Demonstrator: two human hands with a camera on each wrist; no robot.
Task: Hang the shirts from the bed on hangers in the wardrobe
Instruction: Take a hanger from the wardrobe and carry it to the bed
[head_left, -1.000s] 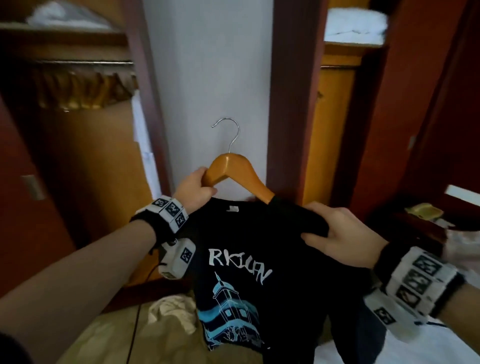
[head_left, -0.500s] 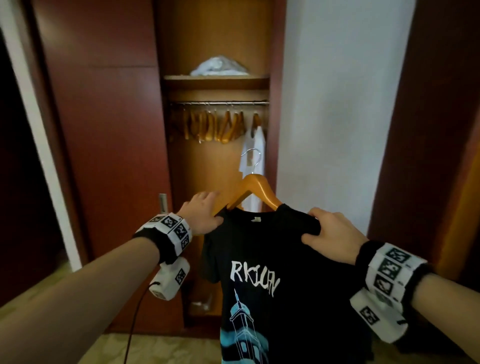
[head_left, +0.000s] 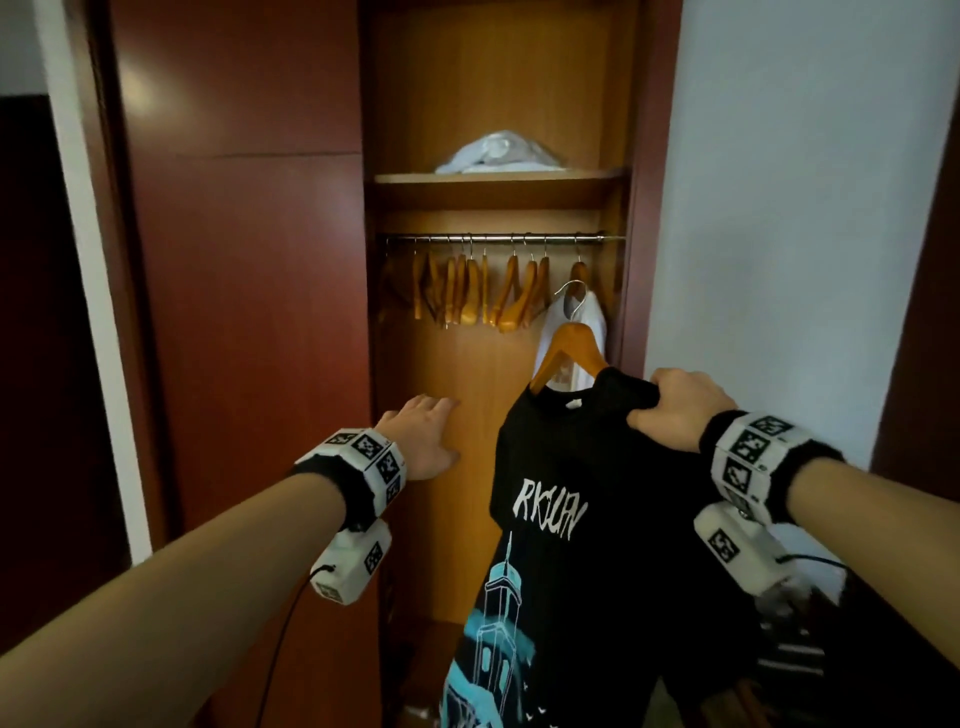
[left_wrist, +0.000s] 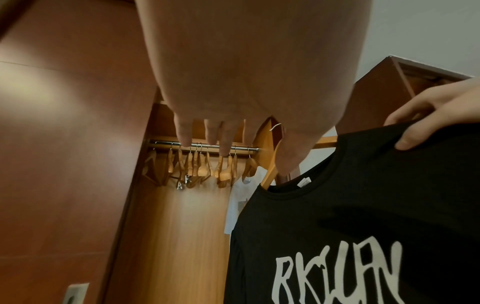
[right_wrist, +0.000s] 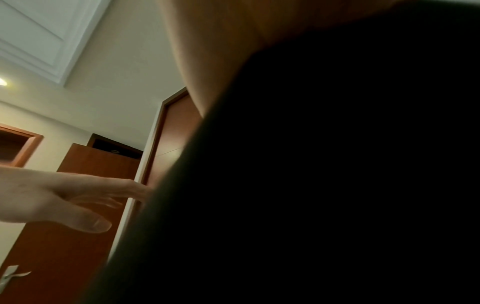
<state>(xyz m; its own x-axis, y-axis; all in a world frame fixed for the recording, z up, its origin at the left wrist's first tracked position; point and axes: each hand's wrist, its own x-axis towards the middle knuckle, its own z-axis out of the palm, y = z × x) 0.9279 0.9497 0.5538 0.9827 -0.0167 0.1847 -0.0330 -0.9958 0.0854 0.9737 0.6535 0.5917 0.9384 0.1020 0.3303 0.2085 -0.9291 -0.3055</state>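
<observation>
In the head view, the right hand (head_left: 675, 410) at centre right grasps the shoulder of a black shirt (head_left: 597, 519), its fingers curled over the fabric and the end of the wooden hanger (head_left: 569, 345) underneath. The shirt hangs from that hanger in front of the open wardrobe (head_left: 493, 415), its white lettering and blue tower print facing the camera, and the hanger's metal hook stands up just below the rail (head_left: 498, 238) without touching it. The left hand (head_left: 423, 436) sits left of centre, released, with its fingers straight and slightly spread, holding nothing and apart from the shirt. In the left wrist view its fingers (left_wrist: 187, 133) point toward the rail, while the right hand's thumb (left_wrist: 413, 142) presses on the shirt's shoulder at the right edge. A row of bare wooden hangers (head_left: 483, 296) fills the rail, and a white shirt (head_left: 582, 332) hangs at the rail's right end, directly behind the held hanger. On the shelf (head_left: 493, 179) above the rail lies a pale bundle in clear wrapping (head_left: 498, 150). The right wrist view is mostly covered by dark fabric.
</observation>
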